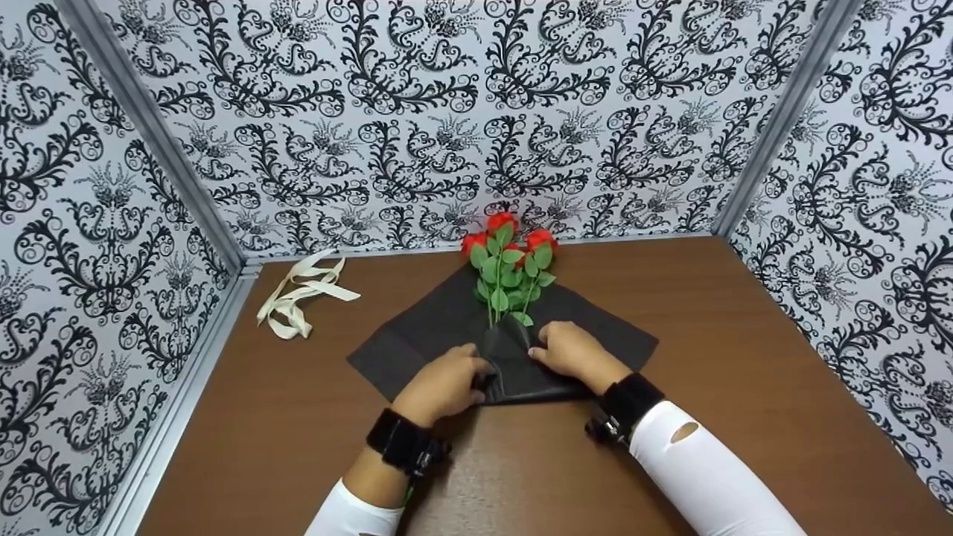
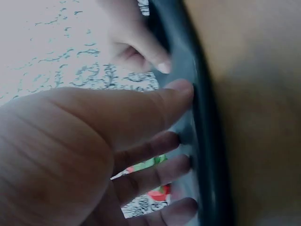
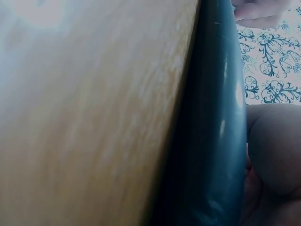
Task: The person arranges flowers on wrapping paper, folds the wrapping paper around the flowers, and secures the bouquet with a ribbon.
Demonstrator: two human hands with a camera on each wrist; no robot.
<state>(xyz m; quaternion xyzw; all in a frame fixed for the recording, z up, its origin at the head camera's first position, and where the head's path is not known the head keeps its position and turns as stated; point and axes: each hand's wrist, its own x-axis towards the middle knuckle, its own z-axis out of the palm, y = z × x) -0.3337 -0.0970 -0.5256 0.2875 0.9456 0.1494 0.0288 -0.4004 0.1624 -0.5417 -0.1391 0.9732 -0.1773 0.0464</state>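
Hands [image 1: 444, 381] on plain black paper [image 1: 424, 331]

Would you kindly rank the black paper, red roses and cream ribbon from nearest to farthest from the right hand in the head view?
1. Black paper, under the right hand.
2. Red roses, beyond it, slightly left.
3. Cream ribbon, at the far left.

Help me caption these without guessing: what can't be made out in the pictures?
- Stems: head view, lower ends covered by the folded black sheet.
- Roses: left wrist view, only patches show between the fingers of the left hand.
- Right hand: right wrist view, partly behind the sheet, cut off by the right edge.
- Tabletop: right wrist view, grain blurred.
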